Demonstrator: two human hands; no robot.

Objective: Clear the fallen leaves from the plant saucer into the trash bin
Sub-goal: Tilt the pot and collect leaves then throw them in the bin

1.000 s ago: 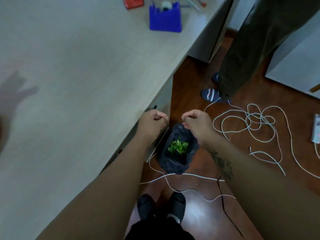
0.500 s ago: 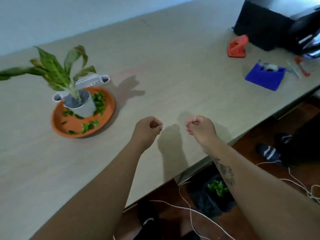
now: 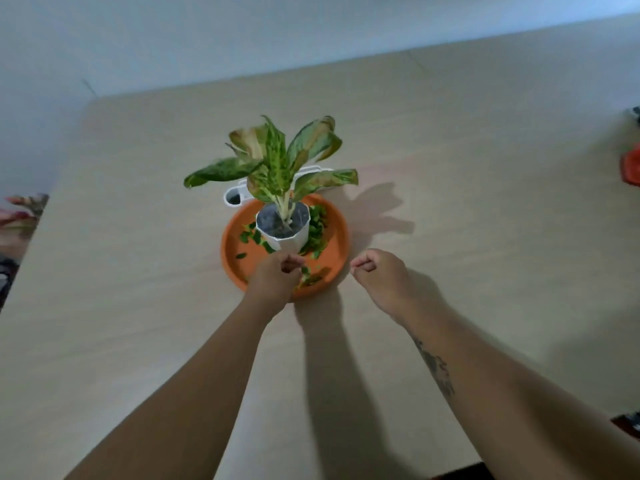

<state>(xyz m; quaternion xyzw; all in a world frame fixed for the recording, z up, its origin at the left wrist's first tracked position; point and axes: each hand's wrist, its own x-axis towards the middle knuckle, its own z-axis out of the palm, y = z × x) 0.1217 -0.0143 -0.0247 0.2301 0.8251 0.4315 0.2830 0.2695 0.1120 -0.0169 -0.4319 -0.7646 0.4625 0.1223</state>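
An orange saucer [image 3: 330, 249] sits mid-table with a white pot [image 3: 289, 239] and its green plant [image 3: 277, 164] standing in it. Small green fallen leaves [image 3: 317, 230] lie scattered around the pot, mostly on the right and front. My left hand [image 3: 273, 280] is over the saucer's front part, fingers curled, fingertips right beside a few leaves [image 3: 306, 277]. I cannot tell if a leaf is between them. My right hand [image 3: 379, 275] hovers just right of the saucer with curled fingers and holds nothing. The trash bin is out of view.
A white object [image 3: 233, 195] lies behind the saucer, partly hidden by the plant. An orange item [image 3: 631, 168] sits at the table's right edge. The wall runs along the far edge. Another plant [image 3: 24, 209] shows beyond the left edge.
My view swung up from the floor bin to the table. Both hands moved from the bin to the saucer, the left one now over its front.
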